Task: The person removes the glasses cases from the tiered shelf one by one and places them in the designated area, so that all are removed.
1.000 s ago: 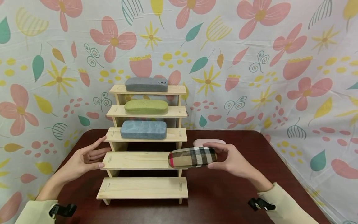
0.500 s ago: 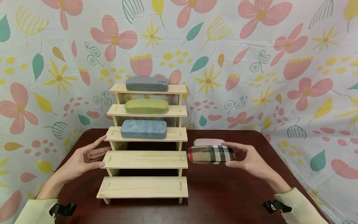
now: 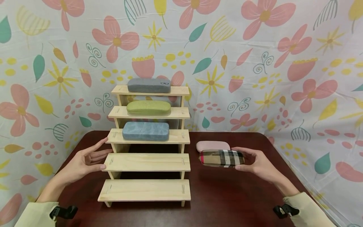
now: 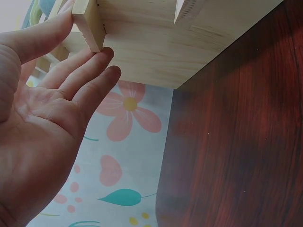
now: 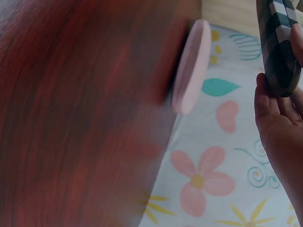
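In the head view my right hand [image 3: 256,162] pinches one end of a plaid glasses case [image 3: 219,158], tan with black, white and red bands. The case is held level above the table, in front of a pink glasses case [image 3: 212,145]. My left hand [image 3: 82,162] is at the left side of a wooden stepped display stand [image 3: 146,190]. Its index fingertip touches one step's end and the thumb the end of the step below. The left wrist view shows these fingers [image 4: 94,85] fairly straight against a step's end.
On the stand's top three steps lie a grey glasses case [image 3: 148,85], a green glasses case [image 3: 148,107] and a blue glasses case [image 3: 146,131]. The dark red table [image 3: 227,198] backs onto a flowered curtain [image 3: 227,94].
My right hand has carried the plaid case rightward, from over the end of the second-lowest step to in front of the pink case. The left hand has stayed at the stand.
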A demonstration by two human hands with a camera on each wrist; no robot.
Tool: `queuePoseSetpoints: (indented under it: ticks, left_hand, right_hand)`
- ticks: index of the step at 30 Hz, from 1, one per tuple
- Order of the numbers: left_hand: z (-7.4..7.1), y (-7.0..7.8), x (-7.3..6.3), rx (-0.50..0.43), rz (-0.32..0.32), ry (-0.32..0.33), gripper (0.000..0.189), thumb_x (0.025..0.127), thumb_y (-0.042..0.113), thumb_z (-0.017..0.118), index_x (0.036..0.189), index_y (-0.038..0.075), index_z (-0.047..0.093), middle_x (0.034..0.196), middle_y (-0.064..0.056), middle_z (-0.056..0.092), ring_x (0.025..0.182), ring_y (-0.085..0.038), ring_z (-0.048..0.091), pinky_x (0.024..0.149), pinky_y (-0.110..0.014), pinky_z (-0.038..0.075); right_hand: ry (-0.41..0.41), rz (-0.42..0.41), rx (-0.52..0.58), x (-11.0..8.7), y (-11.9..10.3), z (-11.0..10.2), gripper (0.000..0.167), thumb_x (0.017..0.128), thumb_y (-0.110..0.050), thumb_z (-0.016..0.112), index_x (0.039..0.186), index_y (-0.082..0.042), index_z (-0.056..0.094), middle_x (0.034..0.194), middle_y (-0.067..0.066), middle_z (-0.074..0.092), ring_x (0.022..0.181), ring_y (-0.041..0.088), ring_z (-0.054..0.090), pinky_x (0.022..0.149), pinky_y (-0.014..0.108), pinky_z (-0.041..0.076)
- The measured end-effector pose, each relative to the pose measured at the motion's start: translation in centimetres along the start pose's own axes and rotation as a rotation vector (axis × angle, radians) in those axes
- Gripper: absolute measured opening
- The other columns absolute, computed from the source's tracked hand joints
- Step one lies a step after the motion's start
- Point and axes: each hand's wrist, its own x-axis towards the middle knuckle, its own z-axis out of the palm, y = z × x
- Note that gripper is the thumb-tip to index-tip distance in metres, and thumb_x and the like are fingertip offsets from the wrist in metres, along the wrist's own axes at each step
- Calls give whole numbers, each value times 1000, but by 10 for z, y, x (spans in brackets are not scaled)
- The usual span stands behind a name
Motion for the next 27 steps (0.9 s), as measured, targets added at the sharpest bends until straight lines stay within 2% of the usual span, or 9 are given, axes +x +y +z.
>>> queuePoseSetpoints:
  ticks: [2, 4, 13, 20, 27]
  left_hand:
    - [0, 0, 0, 0, 1, 0, 94, 95, -18, 66, 170, 6, 16, 152, -2, 56, 136, -10, 57, 86, -38, 62]
    - [0, 0, 0, -2, 2, -1, 94, 95, -18, 66, 170, 6, 16, 152, -2, 56, 136, -10, 57, 86, -38, 62]
    - [0, 0, 0, -14, 8, -9, 94, 95, -19, 66, 170, 7, 16, 153, 0, 56, 137, -11, 56, 86, -38, 62]
    - [0, -1, 0, 2, 24, -4, 93, 94, -19, 66, 169, 5, 17, 152, 1, 57, 138, -12, 55, 86, -37, 62]
    - [0, 0, -1, -15, 7, -9, 93, 95, -18, 65, 170, 7, 15, 152, 0, 57, 136, -11, 56, 86, -39, 62]
  right_hand:
    - [-4, 9, 5, 0, 3, -1, 61, 90, -13, 86, 147, -10, 61, 136, 13, 65, 104, 21, 66, 83, 31, 58]
    - [-6, 14, 9, 1, 7, -1, 62, 90, -12, 86, 147, -9, 61, 135, 14, 66, 103, 24, 67, 82, 32, 58]
    - [-6, 25, 19, 4, 25, 3, 62, 89, -9, 87, 145, 0, 61, 128, 17, 68, 98, 24, 68, 80, 31, 59]
    - [5, 43, 4, 8, 35, 4, 61, 88, -11, 88, 143, -3, 64, 127, 16, 68, 99, 24, 68, 80, 31, 59]
    - [-1, 40, -15, 11, 46, 8, 61, 88, -12, 88, 144, -3, 63, 130, 18, 68, 100, 25, 67, 79, 31, 59]
